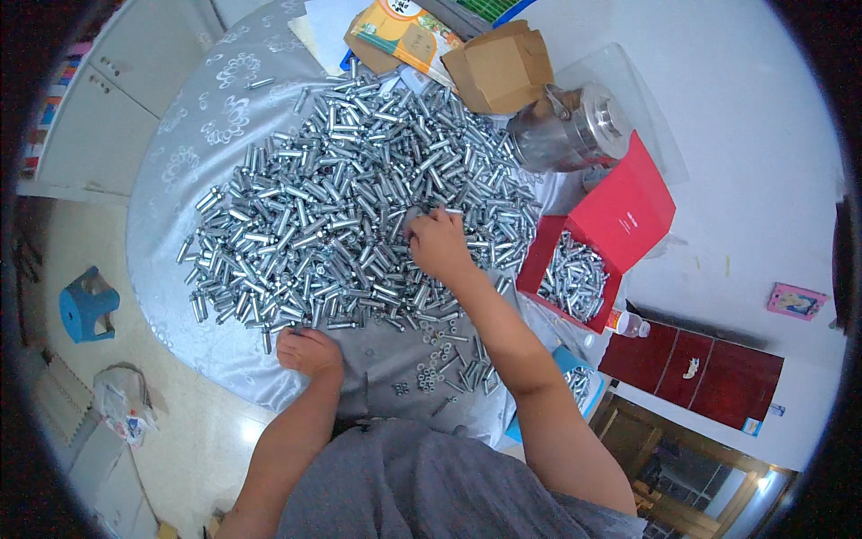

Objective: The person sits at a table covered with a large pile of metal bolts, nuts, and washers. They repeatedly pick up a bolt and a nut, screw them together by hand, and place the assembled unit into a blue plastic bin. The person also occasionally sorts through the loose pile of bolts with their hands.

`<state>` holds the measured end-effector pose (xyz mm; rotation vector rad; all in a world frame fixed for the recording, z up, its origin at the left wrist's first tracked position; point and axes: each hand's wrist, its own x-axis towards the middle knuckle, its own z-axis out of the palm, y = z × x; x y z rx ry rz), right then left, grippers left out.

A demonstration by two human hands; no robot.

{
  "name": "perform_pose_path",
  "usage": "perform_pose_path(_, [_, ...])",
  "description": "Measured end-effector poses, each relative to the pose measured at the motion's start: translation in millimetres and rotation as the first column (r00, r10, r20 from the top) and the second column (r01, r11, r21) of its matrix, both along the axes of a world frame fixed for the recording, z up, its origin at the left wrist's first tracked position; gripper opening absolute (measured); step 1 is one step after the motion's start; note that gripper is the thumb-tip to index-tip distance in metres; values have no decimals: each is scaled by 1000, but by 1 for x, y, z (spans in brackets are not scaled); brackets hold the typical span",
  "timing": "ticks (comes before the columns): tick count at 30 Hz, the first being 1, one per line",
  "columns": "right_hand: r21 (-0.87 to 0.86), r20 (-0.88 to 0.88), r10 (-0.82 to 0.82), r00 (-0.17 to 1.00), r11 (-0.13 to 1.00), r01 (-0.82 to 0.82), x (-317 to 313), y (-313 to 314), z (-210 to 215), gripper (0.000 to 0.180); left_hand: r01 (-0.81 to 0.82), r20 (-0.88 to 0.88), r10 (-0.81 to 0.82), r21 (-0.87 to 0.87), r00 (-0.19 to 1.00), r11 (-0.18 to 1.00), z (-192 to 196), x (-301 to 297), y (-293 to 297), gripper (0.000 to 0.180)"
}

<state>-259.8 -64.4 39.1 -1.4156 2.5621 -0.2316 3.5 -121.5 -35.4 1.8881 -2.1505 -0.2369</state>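
Observation:
A broad heap of silvery expansion bolts covers much of the table. My right hand reaches into the heap right of its middle, fingers curled downward. A dull grey piece shows beside its fingertips, too small to name. At the heap's near edge rests my left hand, closed, its fingertips bent in against the nearest bolts. What either hand holds is hidden. Between my forearms lie loose nuts and washers and several thin bolts.
An open red box of bolts stands on the right, with a steel jug behind it. Nearer me is a blue container with more bolts. Cardboard boxes line the far edge. A blue stool stands left on the floor.

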Motion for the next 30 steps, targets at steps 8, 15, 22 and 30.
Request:
perform_pose_path(8, [-149, -150, -149, 977, 981, 127, 5, 22, 6, 24, -3, -3, 4, 27, 1000, 1000, 6, -3, 1, 27])
perform_pose_path(15, [-79, -372, -219, 902, 976, 205, -21, 38, 2, 35, 2, 1, -1, -30, 1000, 1000, 3, -2, 1, 24])
perform_pose_path(22, [-243, -122, -454, 883, 876, 417, -55, 1, 11, 49, 14, 3, -14, -74, 1000, 997, 0, -1, 0, 22])
perform_pose_path(30, [-279, -20, -356, 934, 900, 336, -65, -14, -7, 39, 22, -12, -23, -63, 1000, 998, 5, -4, 1, 22])
